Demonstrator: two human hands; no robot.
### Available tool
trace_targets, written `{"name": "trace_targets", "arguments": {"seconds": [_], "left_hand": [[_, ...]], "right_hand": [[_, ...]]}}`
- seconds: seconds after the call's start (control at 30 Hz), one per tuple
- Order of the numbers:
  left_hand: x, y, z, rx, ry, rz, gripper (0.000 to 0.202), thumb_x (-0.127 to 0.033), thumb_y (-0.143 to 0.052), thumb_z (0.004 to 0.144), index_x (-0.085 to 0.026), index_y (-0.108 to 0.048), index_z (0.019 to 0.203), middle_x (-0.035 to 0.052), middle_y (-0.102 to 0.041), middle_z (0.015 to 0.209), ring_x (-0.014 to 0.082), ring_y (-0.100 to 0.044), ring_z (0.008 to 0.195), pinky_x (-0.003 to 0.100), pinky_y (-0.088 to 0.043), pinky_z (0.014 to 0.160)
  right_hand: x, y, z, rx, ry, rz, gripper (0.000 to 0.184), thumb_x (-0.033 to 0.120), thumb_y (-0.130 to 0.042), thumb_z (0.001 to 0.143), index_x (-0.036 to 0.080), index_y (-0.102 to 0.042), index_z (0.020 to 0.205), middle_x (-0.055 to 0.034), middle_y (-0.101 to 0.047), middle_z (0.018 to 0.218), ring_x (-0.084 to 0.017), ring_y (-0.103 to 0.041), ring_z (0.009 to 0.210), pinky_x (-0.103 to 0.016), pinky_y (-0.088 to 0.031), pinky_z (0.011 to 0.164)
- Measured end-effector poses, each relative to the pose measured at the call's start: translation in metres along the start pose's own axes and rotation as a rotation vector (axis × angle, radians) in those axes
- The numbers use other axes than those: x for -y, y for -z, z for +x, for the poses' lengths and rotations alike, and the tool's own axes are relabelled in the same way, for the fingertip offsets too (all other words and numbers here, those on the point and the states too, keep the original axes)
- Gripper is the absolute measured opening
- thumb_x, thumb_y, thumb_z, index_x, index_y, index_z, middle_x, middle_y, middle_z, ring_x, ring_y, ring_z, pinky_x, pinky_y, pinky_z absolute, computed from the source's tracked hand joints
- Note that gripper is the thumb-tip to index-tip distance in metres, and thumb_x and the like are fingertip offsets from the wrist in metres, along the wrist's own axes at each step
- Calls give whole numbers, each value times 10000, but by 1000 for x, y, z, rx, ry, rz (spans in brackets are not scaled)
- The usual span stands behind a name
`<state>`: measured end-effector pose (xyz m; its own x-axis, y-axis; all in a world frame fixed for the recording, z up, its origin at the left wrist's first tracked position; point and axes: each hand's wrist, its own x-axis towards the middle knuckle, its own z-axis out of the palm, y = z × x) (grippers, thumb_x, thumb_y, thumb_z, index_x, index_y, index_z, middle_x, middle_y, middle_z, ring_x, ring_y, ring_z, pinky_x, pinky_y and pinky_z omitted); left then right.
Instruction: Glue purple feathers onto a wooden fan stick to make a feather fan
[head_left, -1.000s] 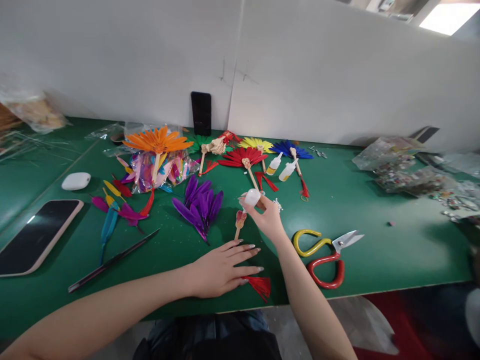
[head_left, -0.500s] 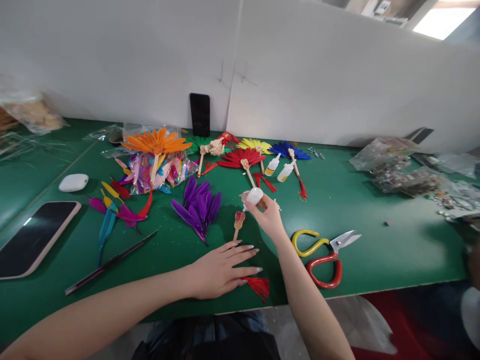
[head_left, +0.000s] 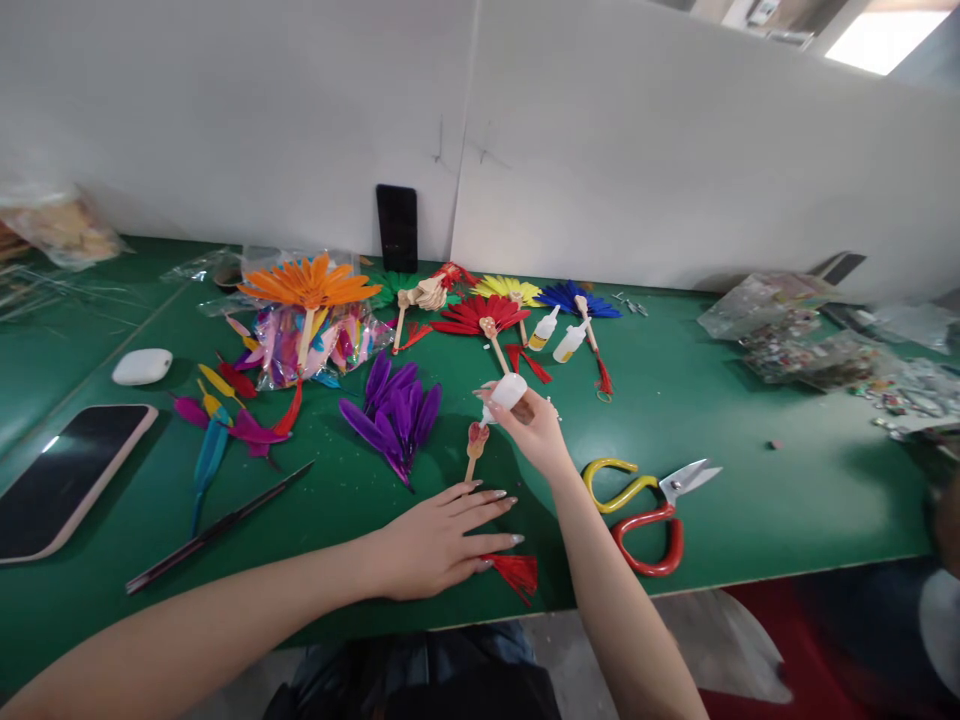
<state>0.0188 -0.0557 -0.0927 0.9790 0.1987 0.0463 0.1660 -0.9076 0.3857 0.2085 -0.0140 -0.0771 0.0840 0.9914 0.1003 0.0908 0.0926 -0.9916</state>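
My right hand (head_left: 534,425) pinches a small white glue bottle (head_left: 508,391), tipped with its nozzle down at the head of a wooden fan handle (head_left: 475,448). The rounded head looks reddish and wet. Flat over the lower part of that handle lies my left hand (head_left: 442,540), fingers stretched out, hiding most of the stick. A red tassel (head_left: 516,574) shows below its fingertips. Left of the handle, purple feathers (head_left: 397,415) rest in a fanned bunch. Scissors (head_left: 652,510) with one yellow and one red grip lie open to the right of my right forearm.
Feather fans in orange (head_left: 311,285), red (head_left: 480,315) and blue (head_left: 577,298) lie at the back, beside two glue bottles (head_left: 555,335). Tweezers (head_left: 217,530), loose feathers (head_left: 214,450) and a phone (head_left: 71,480) are at left. Bags of small trinkets (head_left: 787,340) sit at right.
The glue bottle's nozzle has shifted slightly down and left over the handle's head. My left hand stays in place; the view has drifted a little.
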Motion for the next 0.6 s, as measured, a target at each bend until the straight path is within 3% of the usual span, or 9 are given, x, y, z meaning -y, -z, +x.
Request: {"name": "trace_targets", "arguments": {"seconds": [0.1, 0.27, 0.43, 0.6], "left_hand": [[0, 0, 1, 12, 1, 4, 436, -330, -349, 941, -301, -342, 1377, 35, -224, 1496, 205, -212, 1368, 414, -191, 1113], [0, -1, 0, -3, 0, -2, 439, -319, -375, 933, -300, -353, 1371, 34, -225, 1496, 203, -225, 1364, 408, -178, 1119], [-1, -1, 0, -32, -4, -31, 433, -326, -361, 938, -304, -357, 1370, 25, -227, 1495, 201, -234, 1361, 400, -187, 1117], [-1, 1, 0, -14, -3, -25, 439, -321, -383, 930, -302, -360, 1368, 27, -228, 1494, 206, -235, 1361, 403, -193, 1115]], "right_hand": [[0, 0, 0, 25, -13, -9, 323, 372, -678, 708, 173, -625, 957, -90, -709, 978, -244, -661, 937, -374, -521, 857], [0, 2, 1, -74, 6, -20, 357, 413, -679, 702, 164, -627, 952, -104, -704, 987, -251, -656, 949, -380, -515, 867], [0, 2, 0, 27, -16, -30, 348, 393, -692, 695, 166, -631, 950, -93, -715, 947, -245, -673, 900, -376, -526, 843], [1, 4, 0, -86, 6, -60, 353, 428, -669, 718, 165, -631, 951, -104, -711, 956, -252, -664, 927, -379, -524, 838]]}}
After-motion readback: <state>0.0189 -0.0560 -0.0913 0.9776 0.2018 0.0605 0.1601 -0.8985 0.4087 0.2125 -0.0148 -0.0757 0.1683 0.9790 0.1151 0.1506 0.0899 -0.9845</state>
